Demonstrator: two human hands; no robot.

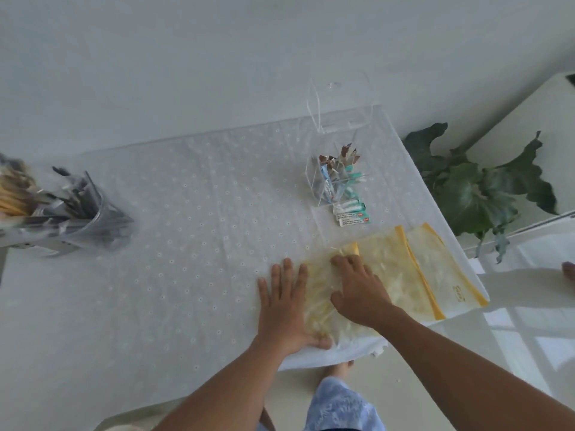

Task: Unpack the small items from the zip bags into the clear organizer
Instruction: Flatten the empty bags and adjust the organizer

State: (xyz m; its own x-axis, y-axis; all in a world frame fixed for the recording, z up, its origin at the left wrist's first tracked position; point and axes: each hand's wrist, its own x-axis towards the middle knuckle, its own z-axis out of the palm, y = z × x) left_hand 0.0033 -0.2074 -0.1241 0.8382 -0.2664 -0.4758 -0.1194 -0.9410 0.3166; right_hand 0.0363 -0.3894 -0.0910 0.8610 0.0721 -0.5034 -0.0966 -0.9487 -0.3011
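While the left hand (284, 309) presses flat, fingers spread, on the near zip bag (323, 303), the right hand (357, 290) rests on it with fingers bent, gripping nothing clearly. At twelve o'clock stands the clear organizer (337, 178), sachets (351, 214) just beside it.

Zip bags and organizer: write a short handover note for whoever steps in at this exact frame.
Left hand: flat, fingers straight, pressing the near zip bag onto the tablecloth.
Right hand: on the same bag, fingers curled at its yellow zip edge; whether it pinches it cannot be told.
Second zip bag: flat, to the right, overlapped by the first.
Clear organizer: already holds sachets and packets.
White packets: stacked on the cloth just in front of the organizer.
Left: move those packets in; the bags' contents are unclear.
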